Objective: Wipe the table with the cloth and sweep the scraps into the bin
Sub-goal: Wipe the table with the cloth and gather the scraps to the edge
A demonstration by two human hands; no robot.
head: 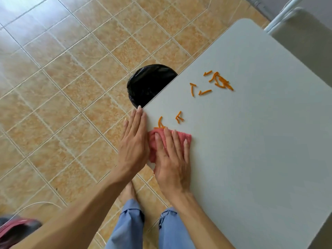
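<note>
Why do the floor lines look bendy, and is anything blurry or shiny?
Head view: the wide lens curves the floor tiles near the edges; a pale glare washes the upper left floor; the red-and-dark thing at the bottom left is blurred; the orange scraps and pink cloth look sharp.

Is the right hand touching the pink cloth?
Touching. The head view shows the right hand pressed flat on the cloth, fingers spread over it, with no gap between them.
</note>
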